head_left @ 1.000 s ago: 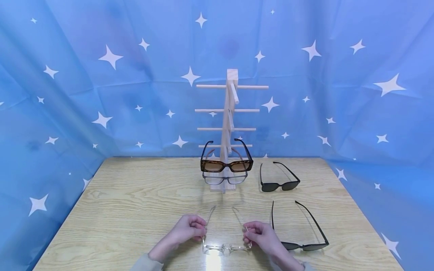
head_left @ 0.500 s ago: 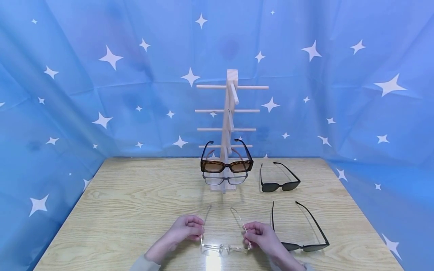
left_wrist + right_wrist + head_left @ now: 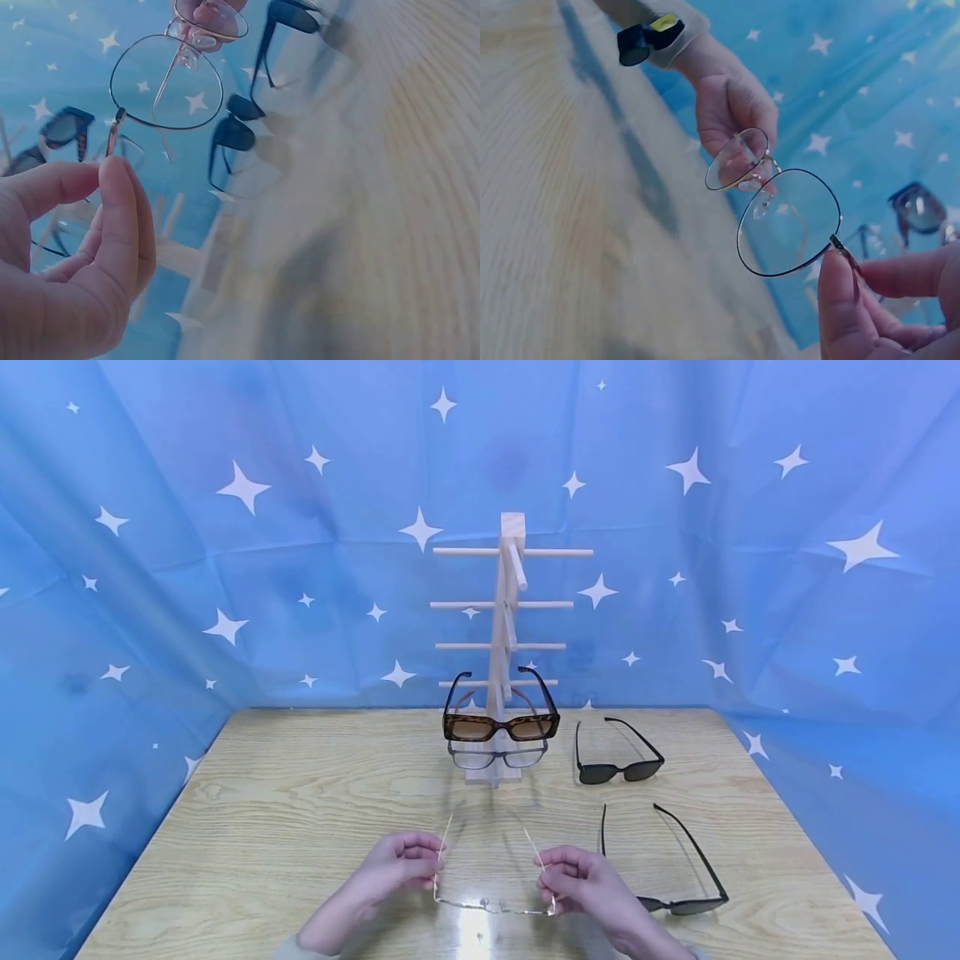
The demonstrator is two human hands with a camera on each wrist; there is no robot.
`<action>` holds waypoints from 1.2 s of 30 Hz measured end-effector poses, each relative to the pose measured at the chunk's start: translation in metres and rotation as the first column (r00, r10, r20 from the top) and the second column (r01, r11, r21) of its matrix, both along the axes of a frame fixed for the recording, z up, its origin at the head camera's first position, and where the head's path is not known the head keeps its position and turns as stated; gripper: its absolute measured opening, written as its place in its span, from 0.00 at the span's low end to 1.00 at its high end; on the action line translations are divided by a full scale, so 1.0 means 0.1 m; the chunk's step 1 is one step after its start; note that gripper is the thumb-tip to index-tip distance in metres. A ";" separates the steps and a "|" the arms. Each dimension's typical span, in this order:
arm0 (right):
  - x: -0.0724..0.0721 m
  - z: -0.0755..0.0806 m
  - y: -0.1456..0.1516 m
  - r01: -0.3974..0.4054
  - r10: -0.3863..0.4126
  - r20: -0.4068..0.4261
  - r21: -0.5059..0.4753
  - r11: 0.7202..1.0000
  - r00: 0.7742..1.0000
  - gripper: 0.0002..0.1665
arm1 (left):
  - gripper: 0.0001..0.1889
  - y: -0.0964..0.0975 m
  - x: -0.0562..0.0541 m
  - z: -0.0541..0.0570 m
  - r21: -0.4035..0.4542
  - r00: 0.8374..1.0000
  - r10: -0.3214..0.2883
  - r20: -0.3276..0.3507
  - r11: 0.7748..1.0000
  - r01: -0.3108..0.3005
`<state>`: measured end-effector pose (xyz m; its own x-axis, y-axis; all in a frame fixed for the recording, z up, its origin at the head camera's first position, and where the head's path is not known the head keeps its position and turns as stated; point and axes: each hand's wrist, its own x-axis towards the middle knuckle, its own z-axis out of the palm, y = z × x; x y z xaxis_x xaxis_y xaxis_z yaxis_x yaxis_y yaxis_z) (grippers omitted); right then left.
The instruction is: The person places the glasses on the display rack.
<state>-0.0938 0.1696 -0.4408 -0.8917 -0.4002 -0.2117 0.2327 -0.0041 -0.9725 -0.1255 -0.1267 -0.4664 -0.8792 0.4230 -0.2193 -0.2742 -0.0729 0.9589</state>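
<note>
Thin metal-framed eyeglasses (image 3: 484, 905) with round clear lenses are held between my two hands, low at the front of the table, temples pointing away from me. My left hand (image 3: 401, 868) pinches the left temple between thumb and fingers, close to the hinge. On the other side, my right hand (image 3: 581, 885) pinches the right temple the same way. Up close in the left wrist view, a round lens (image 3: 166, 81) stands just beyond the left fingertips. The right wrist view shows the other lens (image 3: 789, 223) beside the right fingers.
Beyond the hands stands a wooden display rack (image 3: 513, 527) with several pegs. It bears tortoiseshell sunglasses (image 3: 501, 727) above grey-framed eyeglasses (image 3: 498, 760). Black sunglasses (image 3: 620, 773) lie right of the rack. Another black pair (image 3: 693, 906) lies beside my right hand. A starry blue cloth hangs behind.
My left hand has shifted left, taking the left temple with it, so the temples stand wider apart. The eyeglasses' front has tilted. My right hand has hardly moved.
</note>
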 end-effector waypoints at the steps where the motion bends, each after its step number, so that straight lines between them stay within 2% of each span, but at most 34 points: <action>1: 0.01 0.03 0.00 -0.007 0.007 -0.007 -0.007 1.000 1.000 0.20 | 0.19 0.00 0.01 0.04 0.005 1.000 0.001 -0.002 1.000 -0.001; 9: 0.06 0.27 0.03 -0.043 0.041 -0.067 -0.039 0.998 0.997 0.12 | 0.15 -0.01 0.08 0.30 0.057 0.999 -0.004 -0.039 0.998 0.006; 19: 0.06 0.56 0.08 -0.033 0.032 -0.107 -0.008 0.999 0.994 0.13 | 0.11 -0.02 0.14 0.60 0.106 0.996 -0.031 -0.089 0.994 0.040; 31: -0.05 0.87 0.15 -0.003 -0.003 -0.163 -0.038 0.999 0.987 0.09 | 0.10 0.04 0.08 0.96 0.112 0.992 -0.006 -0.123 0.994 0.020; 36: -0.10 0.98 0.19 -0.026 0.011 -0.204 -0.069 0.997 0.979 0.09 | 0.10 0.07 0.04 1.09 0.115 0.989 0.006 -0.149 0.993 0.011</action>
<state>-0.1035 0.1884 -0.3430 -0.9053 -0.4247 0.0024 0.0311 -0.0721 -0.9969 -0.1219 -0.1195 -0.3572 -0.8972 0.4402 -0.0352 -0.1291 -0.1852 0.9742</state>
